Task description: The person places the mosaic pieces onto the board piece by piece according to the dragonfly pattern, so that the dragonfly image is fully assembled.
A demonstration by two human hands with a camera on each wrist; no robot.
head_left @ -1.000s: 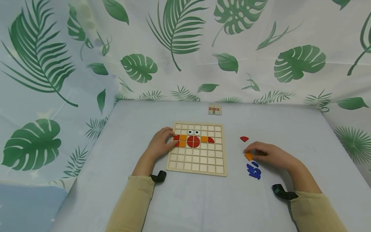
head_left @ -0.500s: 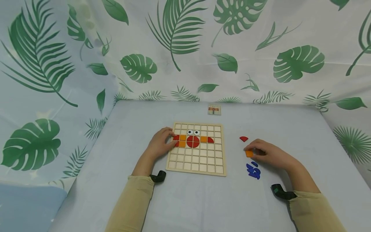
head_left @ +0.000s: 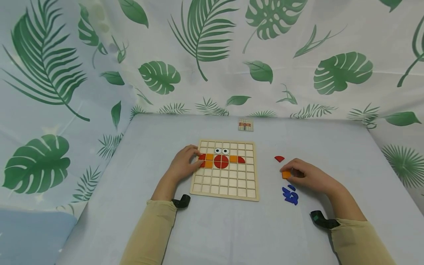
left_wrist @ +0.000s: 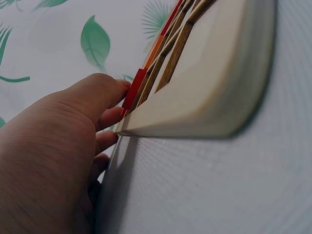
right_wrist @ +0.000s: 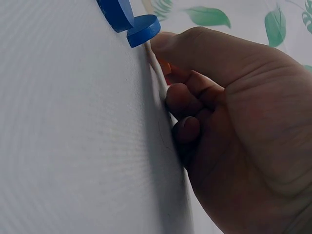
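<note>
A wooden grid board (head_left: 228, 188) lies in the middle of the table, holding red, orange and eye-marked tiles. At its left edge is my left hand (head_left: 181, 164), with thumb and index fingertips touching the red tiles (left_wrist: 134, 90) there. My right hand (head_left: 308, 175) holds an orange square tile (head_left: 286, 175) between thumb and fingers, low over the table right of the board. In the right wrist view the fingers hide most of that orange tile (right_wrist: 166, 67). A red quarter-circle tile (head_left: 279, 159) lies just beyond this hand, and several blue tiles (head_left: 291, 196) lie nearer me.
A small pattern card (head_left: 246, 125) lies behind the board, near the back of the table. A leaf-print cloth (head_left: 232, 66) hangs at the back and left. A black wrist camera (head_left: 181, 201) sits on the left wrist and another camera (head_left: 322, 219) on the right.
My right hand has shifted slightly away from me, drawing the orange tile apart from the blue ones and turning it squarer. My left hand stays where it was.
</note>
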